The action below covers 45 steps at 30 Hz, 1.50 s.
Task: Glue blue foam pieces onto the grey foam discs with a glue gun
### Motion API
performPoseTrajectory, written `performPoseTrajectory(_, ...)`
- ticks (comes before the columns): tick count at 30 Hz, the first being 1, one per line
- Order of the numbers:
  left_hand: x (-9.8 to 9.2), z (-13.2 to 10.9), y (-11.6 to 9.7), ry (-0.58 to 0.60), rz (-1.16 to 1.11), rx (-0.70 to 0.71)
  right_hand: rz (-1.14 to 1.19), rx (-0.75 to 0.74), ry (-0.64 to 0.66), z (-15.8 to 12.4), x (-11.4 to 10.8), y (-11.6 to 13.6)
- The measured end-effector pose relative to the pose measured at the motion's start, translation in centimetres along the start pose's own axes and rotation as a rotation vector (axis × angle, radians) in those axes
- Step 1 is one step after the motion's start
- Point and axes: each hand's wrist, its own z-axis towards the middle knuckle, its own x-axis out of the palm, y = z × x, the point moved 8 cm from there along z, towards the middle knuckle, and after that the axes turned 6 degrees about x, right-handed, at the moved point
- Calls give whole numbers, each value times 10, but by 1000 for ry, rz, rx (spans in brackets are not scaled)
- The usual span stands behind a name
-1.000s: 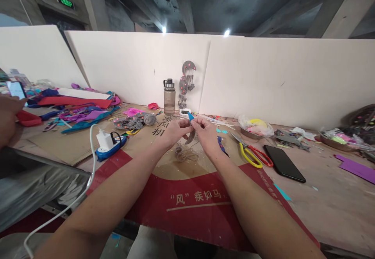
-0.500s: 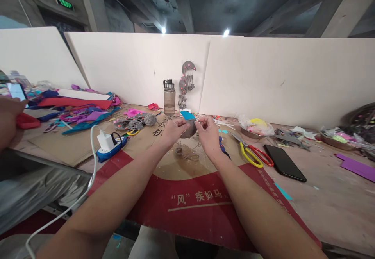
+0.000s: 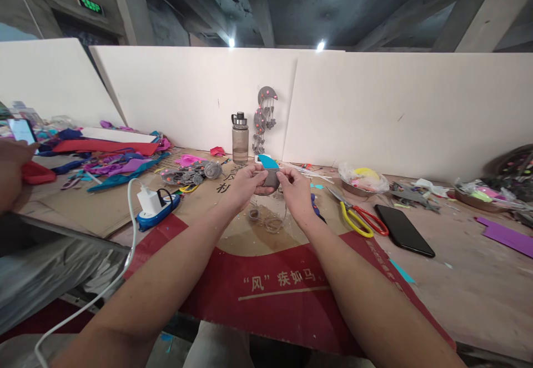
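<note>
Between my two hands, above the cardboard sheet, is a grey rounded felt-like piece with a blue piece standing up behind its top edge. My left hand pinches the grey piece at its left side, thumb in front. On its right side my right hand pinches it the same way. A thin string runs down near my right fingers to a loose coil of cord on the cardboard. How the blue part joins the grey one is hidden.
Scissors with yellow and red handles and a black phone lie at right. A water bottle stands behind, near a grey hanging ornament. At left are a power strip, felt scraps and another person's hand.
The grey piece has tilted slightly in my fingers, and the blue part has shifted a little right. The cord below has spread, with its string now showing by my right hand.
</note>
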Motion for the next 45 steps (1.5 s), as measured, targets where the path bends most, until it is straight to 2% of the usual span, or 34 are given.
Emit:
performPoseTrajectory(7, -6, 2, -3, -38, -64, -33, 34, -24, 51, 1, 7, -5)
performPoseTrajectory(20, -7, 4, -1, 7, -100, -75, 138, -78, 54, -4, 4, 8)
performPoseTrajectory(26, -5, 6, -2, 49, -96, -41, 96, -74, 21, 0, 1, 3)
performPoseTrajectory(35, -9, 4, -9, -29, -35, 30, 43, -60, 14, -1, 0, 3)
performPoseTrajectory(40, -9, 4, -11, -2, 6, 68, 68, -55, -6, -2, -3, 6)
performPoseTrajectory(45, -6, 2, -14, 20, 36, 75, -1, -74, 2, -2, -4, 10)
